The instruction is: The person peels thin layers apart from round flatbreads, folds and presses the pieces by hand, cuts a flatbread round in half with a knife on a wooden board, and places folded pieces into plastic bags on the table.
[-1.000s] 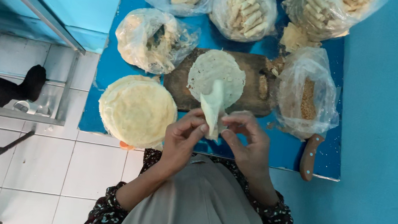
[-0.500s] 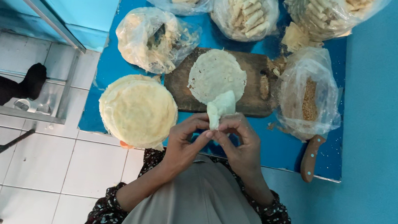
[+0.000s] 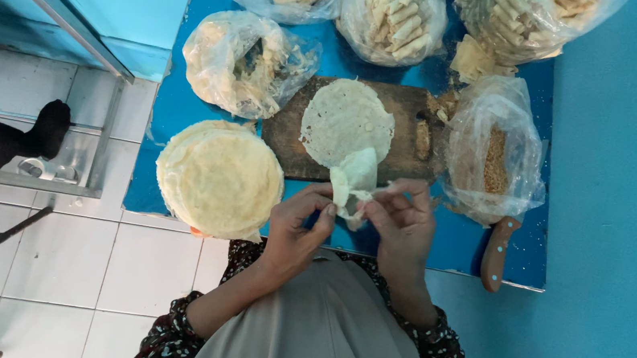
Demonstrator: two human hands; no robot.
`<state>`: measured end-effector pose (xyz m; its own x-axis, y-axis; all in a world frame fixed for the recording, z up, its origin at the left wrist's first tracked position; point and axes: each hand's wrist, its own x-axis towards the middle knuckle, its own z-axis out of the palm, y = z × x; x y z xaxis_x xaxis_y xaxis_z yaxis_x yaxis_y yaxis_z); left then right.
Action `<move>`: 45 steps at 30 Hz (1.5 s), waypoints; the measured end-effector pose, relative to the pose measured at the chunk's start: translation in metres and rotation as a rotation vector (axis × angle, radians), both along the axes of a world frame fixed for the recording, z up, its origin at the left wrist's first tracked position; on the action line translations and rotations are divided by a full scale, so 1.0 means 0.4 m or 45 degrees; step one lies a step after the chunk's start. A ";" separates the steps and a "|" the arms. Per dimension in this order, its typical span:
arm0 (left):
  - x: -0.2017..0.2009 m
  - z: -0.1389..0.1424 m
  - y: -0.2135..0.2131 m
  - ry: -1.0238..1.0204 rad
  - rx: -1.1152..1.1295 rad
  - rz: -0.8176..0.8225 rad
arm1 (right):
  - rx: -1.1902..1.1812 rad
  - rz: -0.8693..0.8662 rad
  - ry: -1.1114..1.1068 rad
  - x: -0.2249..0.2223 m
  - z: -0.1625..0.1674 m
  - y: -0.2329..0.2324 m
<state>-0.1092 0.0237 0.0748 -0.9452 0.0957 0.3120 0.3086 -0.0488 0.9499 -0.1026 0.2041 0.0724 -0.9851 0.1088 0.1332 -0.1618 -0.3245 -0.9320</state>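
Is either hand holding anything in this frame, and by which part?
Both hands hold one thin pale wrapper sheet. The left hand pinches its lower left edge, and the right hand pinches its lower right edge, above the near end of the wooden board.

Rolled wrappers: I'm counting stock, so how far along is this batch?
Done: bags of finished rolls sit at the back. In hand: both hands, left hand and right hand, fold one wrapper. Left: a stack of flat wrappers and one on the board.
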 end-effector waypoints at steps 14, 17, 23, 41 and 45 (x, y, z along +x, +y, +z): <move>-0.032 -0.076 0.015 -0.608 1.150 -0.249 | 0.453 0.102 0.073 0.008 0.005 -0.029; -0.026 -0.069 0.018 -0.603 1.118 -0.230 | 0.548 0.070 0.153 0.010 -0.010 -0.039; -0.022 -0.045 0.022 -0.519 0.938 -0.297 | 0.300 -0.045 0.143 0.003 -0.002 -0.039; 0.018 -0.069 0.006 -0.704 0.636 -0.522 | 0.157 0.033 0.014 -0.038 0.141 -0.012; 0.018 -0.041 0.002 -0.684 0.782 -0.579 | 0.979 -0.275 0.459 0.013 0.145 -0.016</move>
<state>-0.1021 0.0243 0.0582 -0.8898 0.4548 -0.0374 -0.3363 -0.5982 0.7273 -0.0973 0.1978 0.1302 -0.8371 0.0401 0.5455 -0.4740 0.4446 -0.7600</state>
